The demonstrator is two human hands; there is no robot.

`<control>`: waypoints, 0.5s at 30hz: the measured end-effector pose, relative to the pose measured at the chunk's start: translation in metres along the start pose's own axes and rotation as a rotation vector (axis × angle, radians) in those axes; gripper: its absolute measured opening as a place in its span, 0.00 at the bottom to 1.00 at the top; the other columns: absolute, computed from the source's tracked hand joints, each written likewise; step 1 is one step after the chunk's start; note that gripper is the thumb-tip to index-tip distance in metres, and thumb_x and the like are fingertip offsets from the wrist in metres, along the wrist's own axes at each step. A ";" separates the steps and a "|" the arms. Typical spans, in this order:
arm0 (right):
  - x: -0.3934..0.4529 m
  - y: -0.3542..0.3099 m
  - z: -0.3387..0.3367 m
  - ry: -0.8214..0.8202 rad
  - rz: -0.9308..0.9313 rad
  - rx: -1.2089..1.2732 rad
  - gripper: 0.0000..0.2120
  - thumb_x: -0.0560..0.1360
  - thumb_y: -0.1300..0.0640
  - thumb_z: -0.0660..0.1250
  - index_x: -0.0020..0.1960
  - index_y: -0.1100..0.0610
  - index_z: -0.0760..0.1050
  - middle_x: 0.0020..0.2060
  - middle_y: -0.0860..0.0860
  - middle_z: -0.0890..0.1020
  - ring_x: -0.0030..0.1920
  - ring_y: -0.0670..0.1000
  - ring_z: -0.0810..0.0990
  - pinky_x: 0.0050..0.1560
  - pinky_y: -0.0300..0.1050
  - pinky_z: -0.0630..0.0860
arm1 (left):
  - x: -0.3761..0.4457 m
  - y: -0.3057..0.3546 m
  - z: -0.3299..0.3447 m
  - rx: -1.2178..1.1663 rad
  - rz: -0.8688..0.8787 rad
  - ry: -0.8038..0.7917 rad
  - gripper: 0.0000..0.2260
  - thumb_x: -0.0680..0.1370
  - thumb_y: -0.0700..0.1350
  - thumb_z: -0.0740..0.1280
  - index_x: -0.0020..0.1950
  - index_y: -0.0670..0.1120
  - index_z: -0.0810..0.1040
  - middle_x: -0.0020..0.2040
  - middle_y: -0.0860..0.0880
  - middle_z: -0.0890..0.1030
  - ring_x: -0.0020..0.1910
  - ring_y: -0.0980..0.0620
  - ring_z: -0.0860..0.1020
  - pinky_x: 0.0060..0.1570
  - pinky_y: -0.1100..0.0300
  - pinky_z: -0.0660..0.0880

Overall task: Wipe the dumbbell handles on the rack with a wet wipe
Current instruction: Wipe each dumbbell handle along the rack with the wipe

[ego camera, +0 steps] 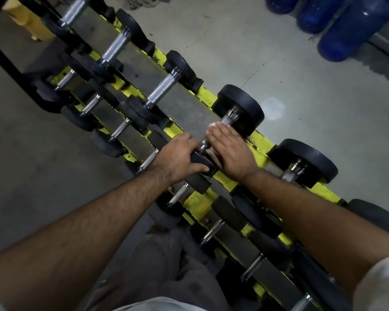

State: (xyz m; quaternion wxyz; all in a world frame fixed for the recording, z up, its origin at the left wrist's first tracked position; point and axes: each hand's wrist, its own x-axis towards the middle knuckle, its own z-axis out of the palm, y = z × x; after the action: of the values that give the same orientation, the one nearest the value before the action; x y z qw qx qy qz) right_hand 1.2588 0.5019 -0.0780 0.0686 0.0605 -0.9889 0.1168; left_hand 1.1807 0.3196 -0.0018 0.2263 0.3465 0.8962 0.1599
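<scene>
The left hand (180, 159) is clenched on the near black head of a dumbbell (222, 131), probably to keep it from rolling on the yellow rack (225, 176). The right hand (230, 151) grasps the handle, with a white wet wipe (213, 125) under the fingers; only its edge shows, so I think it wraps the handle. Five dumbbells lie in this far row. Three blue bottles (346, 25) stand far right on the floor.
</scene>
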 end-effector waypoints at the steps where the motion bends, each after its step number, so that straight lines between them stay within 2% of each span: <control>1: 0.000 0.001 -0.001 -0.021 -0.048 -0.004 0.24 0.84 0.48 0.57 0.74 0.62 0.70 0.73 0.59 0.72 0.76 0.58 0.66 0.77 0.56 0.61 | -0.001 0.000 0.000 -0.002 0.001 0.002 0.25 0.67 0.61 0.76 0.56 0.48 0.78 0.52 0.51 0.72 0.55 0.52 0.71 0.49 0.60 0.67; 3: 0.006 0.014 -0.009 0.005 -0.023 -0.035 0.22 0.85 0.49 0.56 0.73 0.60 0.71 0.72 0.58 0.73 0.76 0.57 0.67 0.76 0.56 0.62 | -0.001 -0.001 0.002 -0.014 0.006 0.010 0.25 0.68 0.61 0.76 0.57 0.48 0.78 0.52 0.51 0.72 0.55 0.52 0.71 0.49 0.59 0.68; 6: 0.007 0.010 -0.012 0.008 0.129 -0.040 0.25 0.84 0.47 0.55 0.75 0.62 0.68 0.74 0.59 0.70 0.77 0.58 0.64 0.76 0.57 0.62 | -0.005 -0.003 0.004 -0.035 0.017 0.035 0.25 0.68 0.61 0.76 0.58 0.48 0.78 0.54 0.50 0.74 0.56 0.52 0.72 0.52 0.57 0.72; 10: -0.005 -0.003 -0.006 -0.036 -0.100 0.020 0.25 0.83 0.50 0.55 0.75 0.62 0.69 0.73 0.59 0.71 0.76 0.59 0.66 0.77 0.56 0.59 | -0.009 -0.004 0.004 -0.057 0.052 0.056 0.25 0.69 0.60 0.76 0.60 0.47 0.78 0.57 0.49 0.75 0.58 0.52 0.72 0.55 0.57 0.71; 14: 0.005 0.011 -0.014 0.020 0.135 -0.038 0.25 0.84 0.49 0.53 0.77 0.61 0.64 0.76 0.58 0.66 0.78 0.57 0.61 0.77 0.54 0.59 | -0.007 -0.017 0.000 -0.144 0.052 0.082 0.20 0.71 0.57 0.75 0.57 0.48 0.77 0.56 0.51 0.77 0.56 0.52 0.75 0.55 0.57 0.73; 15: 0.004 0.002 -0.010 0.016 0.118 -0.021 0.26 0.84 0.49 0.54 0.77 0.62 0.64 0.76 0.59 0.66 0.78 0.58 0.61 0.78 0.54 0.57 | -0.007 -0.019 -0.001 -0.162 0.044 0.080 0.20 0.71 0.56 0.76 0.57 0.49 0.78 0.56 0.51 0.77 0.56 0.52 0.75 0.55 0.57 0.73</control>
State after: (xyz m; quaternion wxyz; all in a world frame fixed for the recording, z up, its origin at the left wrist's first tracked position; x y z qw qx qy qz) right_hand 1.2560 0.5062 -0.0687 0.0699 0.0004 -0.9914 0.1109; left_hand 1.1746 0.3009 -0.0069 0.2141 0.3402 0.8807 0.2506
